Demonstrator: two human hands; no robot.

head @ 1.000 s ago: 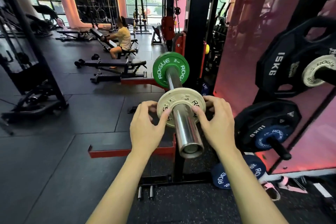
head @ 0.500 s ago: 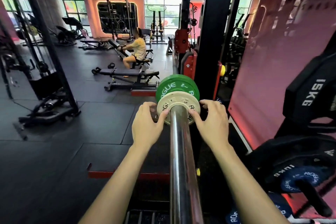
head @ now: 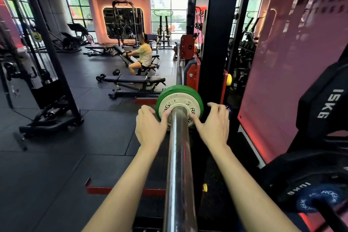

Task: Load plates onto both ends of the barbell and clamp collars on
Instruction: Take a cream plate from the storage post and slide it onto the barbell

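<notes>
The chrome barbell sleeve (head: pixel 178 156) runs straight away from me. On it a small cream plate (head: pixel 176 102) lies flat against a larger green plate (head: pixel 162 98) behind it. My left hand (head: pixel 149 128) is at the cream plate's left edge, thumb pressing its face. My right hand (head: pixel 213 125) is at the plate's right, fingers spread, thumb tip touching the lower right of its face. No collar shows on the sleeve.
A black rack upright (head: pixel 214 43) with red hooks stands right behind the plates. Black 15 kg (head: pixel 323 107) and 10 kg (head: pixel 301 190) plates hang on pegs at the right. A bench (head: pixel 130 80) and a seated person (head: pixel 144 55) are ahead left.
The cream plate has slid along the sleeve away from me until it meets the green plate. Both hands followed it, and my right hand's fingers have opened off its edge.
</notes>
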